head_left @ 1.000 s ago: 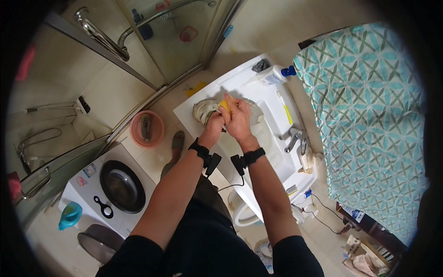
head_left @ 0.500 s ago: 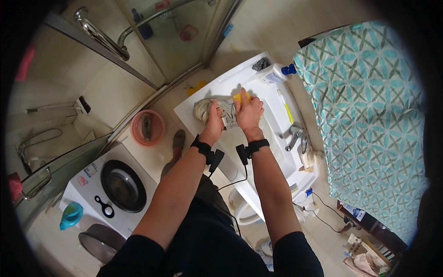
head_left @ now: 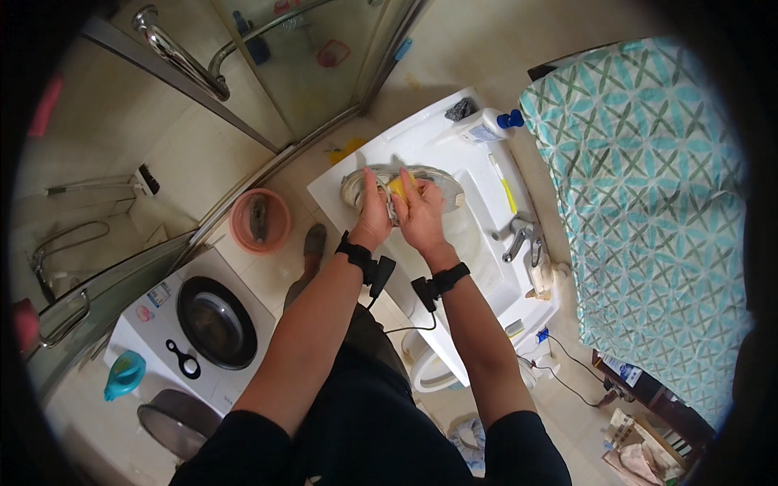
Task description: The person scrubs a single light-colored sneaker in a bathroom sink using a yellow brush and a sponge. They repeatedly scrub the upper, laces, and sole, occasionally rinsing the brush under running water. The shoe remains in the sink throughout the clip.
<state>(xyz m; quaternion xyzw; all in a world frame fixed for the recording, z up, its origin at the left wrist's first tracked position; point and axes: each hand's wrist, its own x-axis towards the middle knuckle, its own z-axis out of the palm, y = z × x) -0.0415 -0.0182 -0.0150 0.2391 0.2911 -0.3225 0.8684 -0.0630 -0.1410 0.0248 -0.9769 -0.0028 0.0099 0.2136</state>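
A light grey-beige shoe (head_left: 452,194) lies sideways over the near left part of the white sink (head_left: 504,285). My left hand (head_left: 374,217) is closed on the shoe's left part, by its opening. In my right hand (head_left: 422,217) is a small yellow scrubber (head_left: 399,186), pressed against the shoe's upper close to the left hand. Its kind, sponge or brush, is partly hidden by my fingers. Whitish water stands in the basin (head_left: 466,235) below the shoe.
A white bottle with a blue pump (head_left: 485,127), a yellow-handled brush (head_left: 507,194) and the faucet (head_left: 519,235) line the sink's far side. On the floor, a pink bucket (head_left: 281,220) holds a dark shoe. A washing machine (head_left: 166,332) stands at left, a patterned cloth (head_left: 640,202) at right.
My right hand has moved left along the shoe with the yellow scrubber, coming close to my left hand. More of the shoe's right end shows. The left hand stays nearly in place.
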